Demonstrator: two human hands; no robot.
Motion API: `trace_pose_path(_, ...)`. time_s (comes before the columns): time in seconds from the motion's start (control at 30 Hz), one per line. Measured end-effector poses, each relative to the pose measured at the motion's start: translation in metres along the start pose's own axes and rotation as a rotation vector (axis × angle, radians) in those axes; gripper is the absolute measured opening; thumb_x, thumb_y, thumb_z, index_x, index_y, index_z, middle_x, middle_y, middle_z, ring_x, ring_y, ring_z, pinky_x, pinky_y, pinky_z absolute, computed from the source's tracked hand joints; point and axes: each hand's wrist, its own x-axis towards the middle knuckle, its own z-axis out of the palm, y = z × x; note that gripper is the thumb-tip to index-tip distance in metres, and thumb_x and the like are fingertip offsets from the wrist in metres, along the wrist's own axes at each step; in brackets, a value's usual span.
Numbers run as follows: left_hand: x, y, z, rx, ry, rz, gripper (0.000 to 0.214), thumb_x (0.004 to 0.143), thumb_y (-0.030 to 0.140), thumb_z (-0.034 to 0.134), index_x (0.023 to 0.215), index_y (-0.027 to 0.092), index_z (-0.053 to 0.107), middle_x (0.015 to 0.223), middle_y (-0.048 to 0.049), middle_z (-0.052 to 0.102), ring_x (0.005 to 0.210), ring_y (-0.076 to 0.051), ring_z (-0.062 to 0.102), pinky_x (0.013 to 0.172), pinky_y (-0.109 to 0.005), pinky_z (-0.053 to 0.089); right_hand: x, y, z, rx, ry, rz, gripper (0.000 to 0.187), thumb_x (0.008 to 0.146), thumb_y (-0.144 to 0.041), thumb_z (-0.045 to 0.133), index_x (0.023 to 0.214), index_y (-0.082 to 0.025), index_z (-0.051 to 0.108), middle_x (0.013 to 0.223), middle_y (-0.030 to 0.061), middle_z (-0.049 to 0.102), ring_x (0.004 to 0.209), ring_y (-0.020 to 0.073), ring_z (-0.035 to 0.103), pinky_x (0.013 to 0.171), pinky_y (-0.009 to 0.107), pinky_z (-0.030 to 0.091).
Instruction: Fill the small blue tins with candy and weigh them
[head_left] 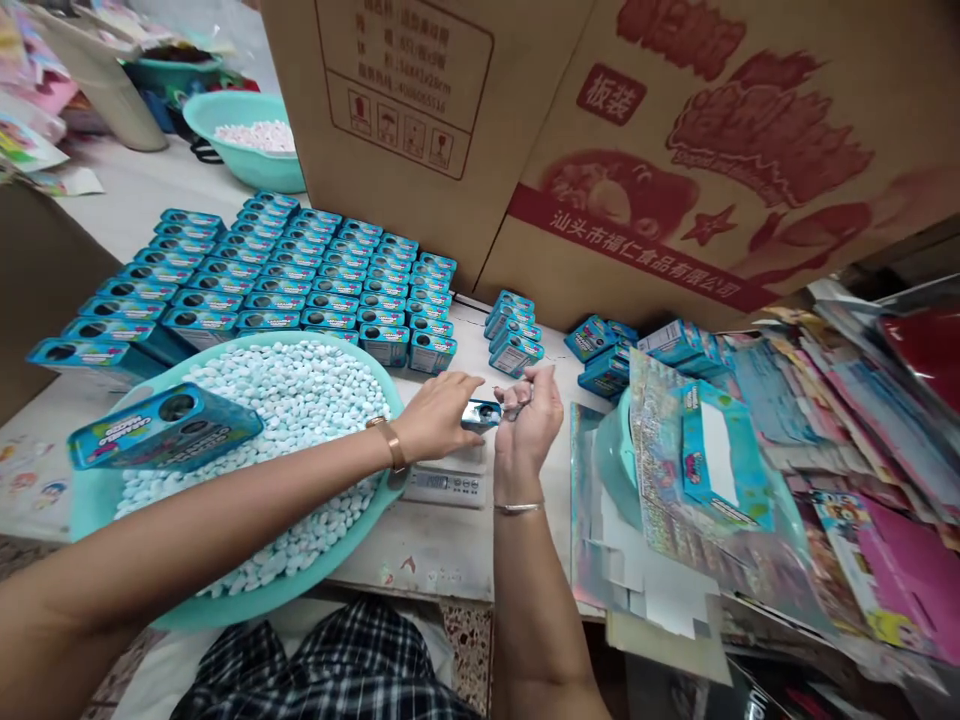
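Observation:
My left hand (436, 415) is closed on a small blue box (481, 413) held just above a grey digital scale (448, 482). My right hand (529, 418) is curled at the box's right end, its fingers pinched on something small that I cannot make out. Left of the hands sits a big teal basin (97, 497) full of pale blue and white candies (300, 400). A larger blue box (163, 428) lies on top of the candies.
Rows of small blue boxes (285, 275) stand at the back left, with loose ones (514, 333) and a small heap (607, 350) behind the hands. A large cardboard carton (615, 130) towers behind. Printed card sheets (825, 440) pile up on the right. Another teal bowl (247, 135) sits far left.

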Motion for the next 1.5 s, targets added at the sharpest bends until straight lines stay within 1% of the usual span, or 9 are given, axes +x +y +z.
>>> trace_pose_path(0.27,0.005,0.001,0.009,-0.086,0.034,-0.053,0.041,0.076,0.033,0.067,0.113,0.017,0.06,0.113,-0.0087,0.066,0.107,-0.027,0.059,0.093,-0.038,0.046,-0.005,0.007,0.005,0.004,-0.018,-0.035,0.035,0.084,-0.052,0.061,0.075,-0.018,0.056,0.049,-0.0107,0.036,0.043,0.0048,0.04,0.047,0.019,0.039)
trace_pose_path(0.43,0.006,-0.002,0.013,-0.073,0.023,-0.05,0.047,0.075,0.034,0.068,0.117,0.016,0.059,0.115,-0.0095,0.064,0.109,-0.029,0.057,0.093,-0.041,0.046,0.0,0.001,0.005,0.042,0.0,-0.004,0.033,0.085,-0.049,0.061,0.074,-0.018,0.055,0.048,-0.0115,0.033,0.04,0.0036,0.034,0.042,0.016,0.033)
trace_pose_path(0.53,0.005,-0.006,0.009,-0.063,0.003,-0.047,0.054,0.074,0.037,0.07,0.122,0.015,0.056,0.119,-0.0106,0.062,0.113,-0.03,0.055,0.097,-0.042,0.044,0.008,-0.011,-0.002,0.172,-0.011,0.124,0.031,0.09,-0.045,0.056,0.073,-0.02,0.051,0.048,-0.0127,0.028,0.037,0.003,0.027,0.037,0.015,0.024)
trace_pose_path(0.7,-0.008,-0.011,-0.024,-0.041,0.011,-0.029,0.065,0.074,0.041,0.073,0.129,0.013,0.051,0.127,-0.0139,0.057,0.12,-0.029,0.051,0.104,-0.043,0.041,0.019,-0.042,-0.038,0.464,-0.081,0.262,0.035,0.1,-0.033,0.037,0.07,-0.02,0.048,0.046,-0.0118,0.027,0.034,0.0038,0.025,0.035,0.016,0.022)
trace_pose_path(0.87,-0.029,-0.015,-0.064,-0.05,0.07,-0.001,0.059,0.08,0.044,0.068,0.13,0.018,0.05,0.126,-0.0103,0.058,0.12,-0.027,0.052,0.103,-0.042,0.042,0.007,-0.053,-0.086,0.478,-0.079,0.21,0.025,0.096,-0.028,0.05,0.072,-0.02,0.052,0.048,-0.011,0.031,0.036,0.0037,0.03,0.036,0.016,0.025)
trace_pose_path(0.97,-0.037,-0.014,-0.072,-0.031,0.099,0.009,0.054,0.083,0.044,0.064,0.129,0.019,0.051,0.124,-0.0088,0.061,0.117,-0.025,0.055,0.101,-0.04,0.044,-0.003,-0.042,-0.11,0.445,-0.05,0.222,0.02,0.091,-0.029,0.059,0.074,-0.021,0.054,0.048,-0.0114,0.033,0.037,0.0033,0.03,0.036,0.016,0.026)
trace_pose_path(1.13,-0.037,-0.015,-0.068,0.073,0.088,0.043,0.043,0.087,0.043,0.059,0.122,0.018,0.058,0.115,-0.0089,0.064,0.109,-0.025,0.057,0.096,-0.04,0.045,-0.013,-0.02,-0.133,0.432,0.032,0.294,0.019,0.088,-0.027,0.062,0.074,-0.02,0.054,0.047,-0.0118,0.035,0.036,0.003,0.03,0.035,0.015,0.025)
trace_pose_path(1.33,-0.028,-0.02,-0.057,0.164,0.046,0.079,0.034,0.09,0.04,0.055,0.116,0.021,0.064,0.107,-0.0076,0.066,0.102,-0.025,0.057,0.093,-0.041,0.042,-0.015,-0.014,-0.122,0.303,0.091,0.271,0.026,0.086,-0.037,0.065,0.072,-0.02,0.052,0.049,-0.0123,0.031,0.035,0.0031,0.023,0.034,0.016,0.022)
trace_pose_path(1.5,-0.017,-0.013,-0.045,0.248,0.014,0.126,0.026,0.092,0.036,0.052,0.107,0.022,0.069,0.098,-0.0067,0.066,0.098,-0.025,0.056,0.091,-0.044,0.038,-0.017,-0.008,-0.098,0.001,0.092,0.136,0.029,0.083,-0.046,0.065,0.078,-0.019,0.059,0.05,-0.0115,0.031,0.038,0.0031,0.021,0.036,0.016,0.017)
